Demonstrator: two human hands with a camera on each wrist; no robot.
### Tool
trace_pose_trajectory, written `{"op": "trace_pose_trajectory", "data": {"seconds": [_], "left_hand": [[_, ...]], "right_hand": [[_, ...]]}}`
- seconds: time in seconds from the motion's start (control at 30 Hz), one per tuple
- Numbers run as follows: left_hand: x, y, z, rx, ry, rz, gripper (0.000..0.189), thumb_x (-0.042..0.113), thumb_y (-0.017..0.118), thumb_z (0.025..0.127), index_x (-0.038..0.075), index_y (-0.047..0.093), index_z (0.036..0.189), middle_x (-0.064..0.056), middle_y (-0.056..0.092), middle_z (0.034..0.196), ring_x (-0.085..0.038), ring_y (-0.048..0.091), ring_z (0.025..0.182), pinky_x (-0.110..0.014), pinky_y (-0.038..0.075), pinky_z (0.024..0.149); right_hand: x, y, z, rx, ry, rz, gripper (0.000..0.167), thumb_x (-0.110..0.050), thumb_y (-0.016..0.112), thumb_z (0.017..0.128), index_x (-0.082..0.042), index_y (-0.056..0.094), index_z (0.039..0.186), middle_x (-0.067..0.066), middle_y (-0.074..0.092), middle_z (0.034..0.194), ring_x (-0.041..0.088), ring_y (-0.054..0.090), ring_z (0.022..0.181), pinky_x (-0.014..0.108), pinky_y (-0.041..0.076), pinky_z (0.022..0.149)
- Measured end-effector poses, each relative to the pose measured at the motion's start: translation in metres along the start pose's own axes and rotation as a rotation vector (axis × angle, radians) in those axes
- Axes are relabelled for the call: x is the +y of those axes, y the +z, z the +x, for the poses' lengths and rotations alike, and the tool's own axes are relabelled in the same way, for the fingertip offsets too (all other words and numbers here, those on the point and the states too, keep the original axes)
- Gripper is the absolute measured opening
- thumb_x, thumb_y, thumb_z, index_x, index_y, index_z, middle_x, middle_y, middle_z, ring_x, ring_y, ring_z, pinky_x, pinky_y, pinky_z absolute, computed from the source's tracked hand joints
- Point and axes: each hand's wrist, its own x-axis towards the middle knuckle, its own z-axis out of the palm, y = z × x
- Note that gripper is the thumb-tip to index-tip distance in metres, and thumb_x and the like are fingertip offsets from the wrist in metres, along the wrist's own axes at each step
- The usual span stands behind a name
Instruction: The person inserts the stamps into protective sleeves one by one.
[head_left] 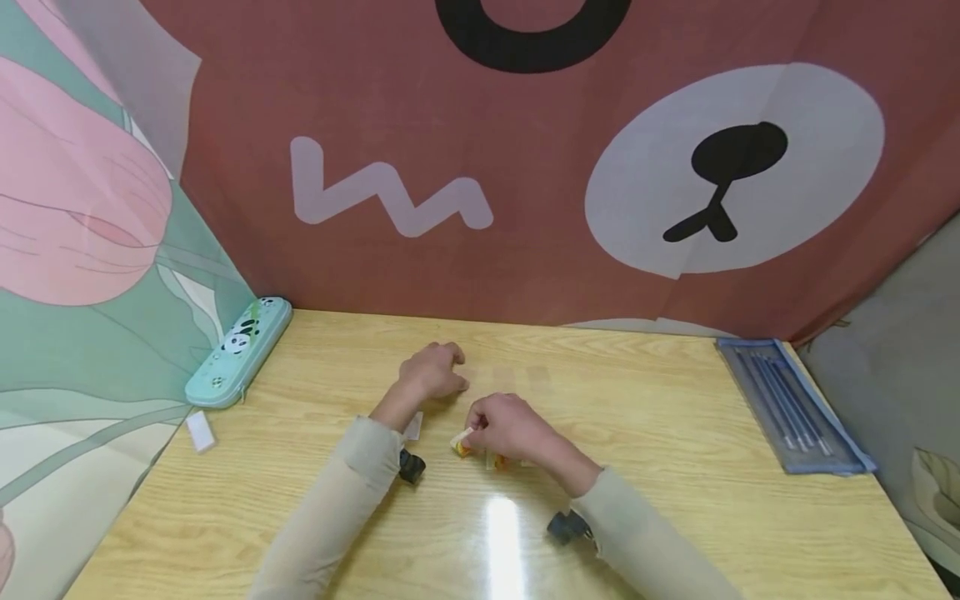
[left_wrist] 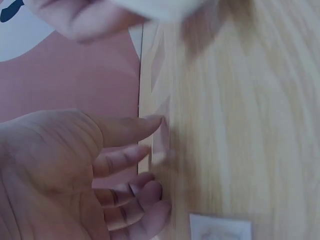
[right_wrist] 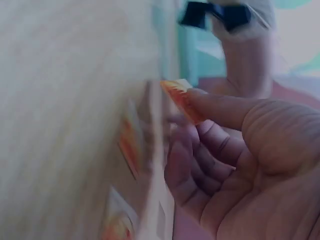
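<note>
1. Light wood-grain surface [head_left: 660, 417] beneath both hands: it looks smooth and glossy, so a light piece nudged by a fingertip could slide.
2. Beige long sleeves [head_left: 330, 517] behind the hands: a cuff drawn sideways could drag pieces along.
3. Clear pouch with blue edging and slim sticks inside [head_left: 798, 408], well to the right of the hands: little risk there.
4. Pale turquoise panda-print case [head_left: 240, 354], well left of the hands: likewise out of reach of a slip.
5. Left hand [head_left: 433, 371], fingers loosely bent and apart, with nothing visibly held: the hands are near each other, so they could bump.
6. Right hand [head_left: 510, 425], pinching a small piece between thumb and fingers: a loose pinch could drop it.
7. Small black box on the right wrist [head_left: 567, 527]: low over the surface, it could knock pieces if the wrist swings.
8. Small whitish square [head_left: 413, 426], just beside the left cuff: easily brushed away.
9. Small orange-and-pale flat pieces [head_left: 500, 461], just under the right hand: lowering that hand carelessly could scatter them.
10. Small orange-and-white flat piece [right_wrist: 182, 102], in the right hand's pinch: thin edges could make it twist.
</note>
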Motion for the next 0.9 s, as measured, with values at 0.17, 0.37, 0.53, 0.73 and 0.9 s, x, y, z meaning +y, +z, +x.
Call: {"op": "trace_pose_trajectory", "data": {"seconds": [0.17,0.37,0.53,0.73,0.9], "left_hand": [[-0.003,-0.001,0.002,-0.021,0.047,-0.026,0.024,0.029,0.073,0.093,0.015,0.068,0.074,-0.001,0.067,0.108,-0.018,0.056,0.098,-0.035,0.048,0.067],[-0.006,0.000,0.000,-0.014,0.061,-0.064,0.013,0.025,0.071,0.094,0.019,0.066,0.083,0.002,0.067,0.095,-0.019,0.060,0.089,-0.036,0.050,0.073],[-0.014,0.001,0.000,-0.004,0.060,-0.208,0.011,0.015,0.067,0.095,0.011,0.065,0.105,-0.004,0.068,0.090,-0.019,0.060,0.080,-0.033,0.051,0.071],[-0.028,-0.007,-0.001,-0.021,0.026,-0.613,0.030,0.008,0.057,0.099,0.002,0.067,0.127,-0.013,0.072,0.100,-0.018,0.065,0.077,-0.030,0.058,0.067],[-0.033,-0.017,-0.005,0.011,-0.024,-0.961,0.028,0.010,0.058,0.102,0.000,0.067,0.126,-0.017,0.071,0.116,-0.019,0.071,0.089,-0.033,0.063,0.081]], "right_hand": [[0.017,-0.025,-0.005,0.015,0.048,0.277,0.008,-0.018,0.075,0.092,-0.012,0.071,0.087,0.008,0.069,0.076,0.014,0.057,0.060,0.026,0.048,0.055],[0.046,-0.056,-0.014,0.075,0.090,0.540,0.023,-0.016,0.068,0.097,0.000,0.068,0.112,0.024,0.073,0.099,0.031,0.071,0.083,0.044,0.063,0.076],[0.074,-0.075,-0.025,0.131,0.109,0.650,0.034,-0.013,0.060,0.102,0.008,0.059,0.129,0.018,0.072,0.111,0.032,0.073,0.100,0.048,0.061,0.092],[0.097,-0.096,-0.041,0.213,0.127,0.699,0.037,-0.012,0.055,0.105,0.011,0.054,0.134,0.012,0.068,0.113,0.028,0.073,0.105,0.046,0.058,0.098],[0.106,-0.110,-0.054,0.251,0.143,0.717,0.041,-0.014,0.053,0.106,0.011,0.049,0.139,0.006,0.066,0.114,0.020,0.073,0.104,0.040,0.058,0.097]]}}
